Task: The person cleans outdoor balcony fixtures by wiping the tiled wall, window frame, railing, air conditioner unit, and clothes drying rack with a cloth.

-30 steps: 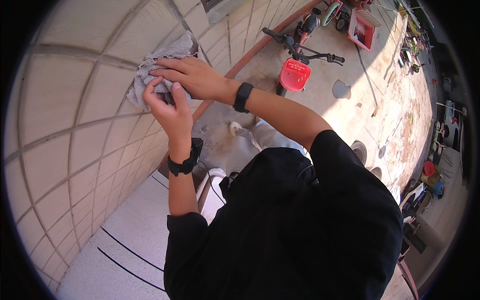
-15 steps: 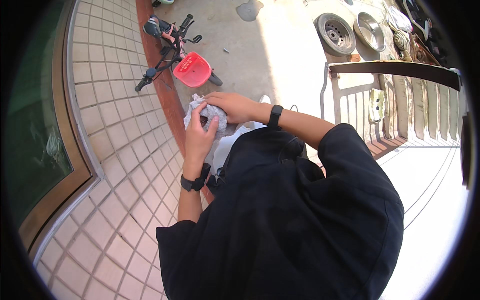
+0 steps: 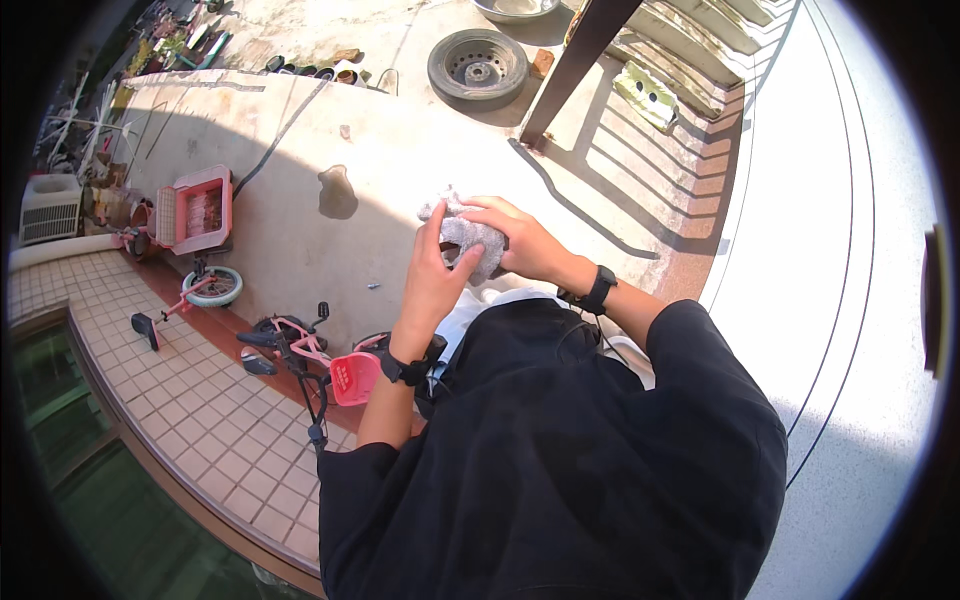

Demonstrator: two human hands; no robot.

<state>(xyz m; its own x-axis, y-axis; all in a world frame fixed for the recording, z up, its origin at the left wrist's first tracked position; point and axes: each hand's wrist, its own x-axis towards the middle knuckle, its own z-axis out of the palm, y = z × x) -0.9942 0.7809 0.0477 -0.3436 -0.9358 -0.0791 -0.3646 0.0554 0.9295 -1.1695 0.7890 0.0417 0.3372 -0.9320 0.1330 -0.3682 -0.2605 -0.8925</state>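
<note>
A crumpled light-grey cloth (image 3: 478, 236) is held between my two hands, out in front of my body. My left hand (image 3: 432, 280) grips it from the near left, with fingers pointing up along its edge and the thumb pressed against its lower side. From the right, my right hand (image 3: 525, 242) curls its fingers over the cloth's top. Something dark shows in a fold beside my left fingers, too small to make out. Both wrists wear black bands.
A pink child's bicycle with a red basket (image 3: 355, 378) stands close on my left by the tiled wall (image 3: 225, 430). Farther off are a pink crate-like box (image 3: 203, 208), a wheel with a tyre (image 3: 478, 68) and a metal basin (image 3: 515, 8). A dark post (image 3: 580, 70) rises ahead right.
My view and body have turned to the right, so the bicycle now sits lower left. Both hands still hold the cloth, now over the sunlit concrete and away from the wall.
</note>
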